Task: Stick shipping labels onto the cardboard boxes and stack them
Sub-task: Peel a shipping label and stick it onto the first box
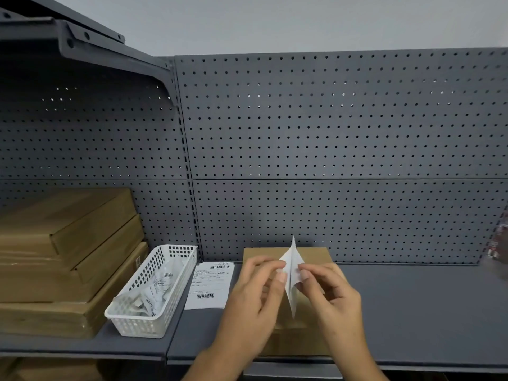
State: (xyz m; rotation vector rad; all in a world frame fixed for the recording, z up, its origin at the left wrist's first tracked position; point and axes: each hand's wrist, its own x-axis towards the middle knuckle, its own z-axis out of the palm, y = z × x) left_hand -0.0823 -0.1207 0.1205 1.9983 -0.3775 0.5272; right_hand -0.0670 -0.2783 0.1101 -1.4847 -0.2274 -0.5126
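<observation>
Label (pixel 292 273): held edge-on to the camera, long axis near vertical, one tip up toward the pegboard (pixel 330 133), the other down toward the box. It shows two white layers spread apart at mid-length; probably label and backing, but I can't tell which is which at this angle.

Left hand (pixel 255 295): thumb and forefinger pinch the left layer, other fingers loosely curled, palm facing right.
Right hand (pixel 330 295): same pinch on the right layer, palm facing left, mirrored. The thumbs are close together with the label between them. Both forearms come in from the bottom edge, angled inward.

Cardboard box (pixel 316 255): flat on the shelf (pixel 412 312), directly under and behind the hands.
Printed label sheets (pixel 210 284): on the shelf just left of the left hand.
White basket (pixel 137 323): further left, crumpled paper scraps inside.
Stacked boxes (pixel 68 257): far left, beside the basket.
</observation>
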